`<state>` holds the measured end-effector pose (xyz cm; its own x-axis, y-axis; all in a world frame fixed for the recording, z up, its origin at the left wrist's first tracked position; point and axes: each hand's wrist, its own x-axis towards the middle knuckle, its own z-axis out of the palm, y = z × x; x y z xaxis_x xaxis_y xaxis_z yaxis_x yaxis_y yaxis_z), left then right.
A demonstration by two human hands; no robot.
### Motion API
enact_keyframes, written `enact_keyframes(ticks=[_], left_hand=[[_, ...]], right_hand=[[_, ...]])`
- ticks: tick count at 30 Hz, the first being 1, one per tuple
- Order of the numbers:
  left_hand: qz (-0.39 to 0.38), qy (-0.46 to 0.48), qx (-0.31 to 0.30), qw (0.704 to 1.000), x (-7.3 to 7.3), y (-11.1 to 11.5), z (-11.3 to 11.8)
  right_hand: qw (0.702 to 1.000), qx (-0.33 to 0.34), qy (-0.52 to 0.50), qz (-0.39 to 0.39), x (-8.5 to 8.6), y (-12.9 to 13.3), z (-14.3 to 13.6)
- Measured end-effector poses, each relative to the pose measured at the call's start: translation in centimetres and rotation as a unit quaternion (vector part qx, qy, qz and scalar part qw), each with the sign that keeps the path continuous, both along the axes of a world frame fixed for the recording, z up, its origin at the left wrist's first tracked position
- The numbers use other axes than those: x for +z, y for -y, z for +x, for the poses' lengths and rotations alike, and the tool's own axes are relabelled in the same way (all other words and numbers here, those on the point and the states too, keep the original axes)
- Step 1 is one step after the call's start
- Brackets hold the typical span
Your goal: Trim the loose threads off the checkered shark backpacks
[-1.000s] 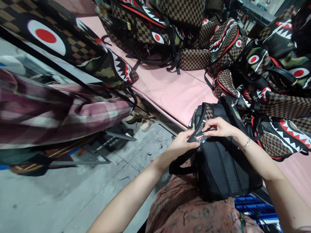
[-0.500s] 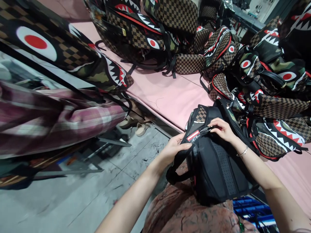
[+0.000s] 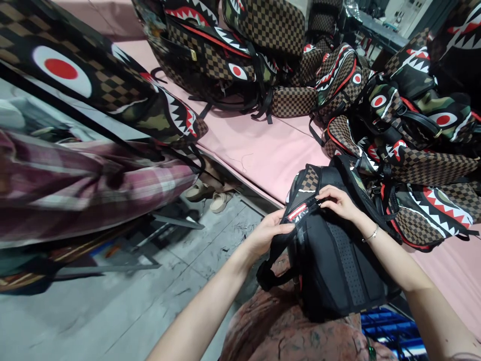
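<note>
A black backpack point(image 3: 326, 260) rests on my lap against the table edge, its padded back panel facing up. My left hand point(image 3: 276, 228) pinches its shoulder strap point(image 3: 287, 238) beside a red-and-white label point(image 3: 297, 212) under a clear, shiny cover. Thumb and fingertips of my right hand point(image 3: 336, 201) close around a small dark pointed tool point(image 3: 316, 201) at the strap, just right of the label. Fingers and shadow hide most of this tool, so its exact kind does not show. A checkered patch point(image 3: 311, 179) is visible on the bag's side.
Several checkered shark-mouth backpacks point(image 3: 432, 165) crowd the pink-covered table point(image 3: 259, 150) at right and back. Another backpack point(image 3: 112, 95) hangs close at left, near a person's plaid clothing point(image 3: 112, 190). Grey floor point(image 3: 180, 296) shows below, with metal legs point(image 3: 150, 258).
My right hand has shifted slightly left along the strap, with the small dark pointed tool closer to the label. My left hand keeps its hold on the strap.
</note>
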<state>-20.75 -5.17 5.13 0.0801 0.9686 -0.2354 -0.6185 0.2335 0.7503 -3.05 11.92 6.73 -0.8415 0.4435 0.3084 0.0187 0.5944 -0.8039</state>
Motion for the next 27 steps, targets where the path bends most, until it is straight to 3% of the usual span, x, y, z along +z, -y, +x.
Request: enact_keyframes(ticks=[10, 21, 27], left_hand=[[-0.015, 0.013, -0.019, 1.0, -0.6, -0.4, -0.2], [0.001, -0.056, -0.017, 0.998, 1.3, 0.1, -0.3], [0.022, -0.089, -0.018, 0.996, 2.0, 0.1, 0.0]], right_hand=[[0.995, 0.004, -0.018, 0.102, 0.3, -0.3, -0.9], [0.984, 0.076, -0.019, 0.159, 1.4, 0.9, -1.9], [0.977, 0.081, 0.003, 0.198, 2.4, 1.8, -2.0]])
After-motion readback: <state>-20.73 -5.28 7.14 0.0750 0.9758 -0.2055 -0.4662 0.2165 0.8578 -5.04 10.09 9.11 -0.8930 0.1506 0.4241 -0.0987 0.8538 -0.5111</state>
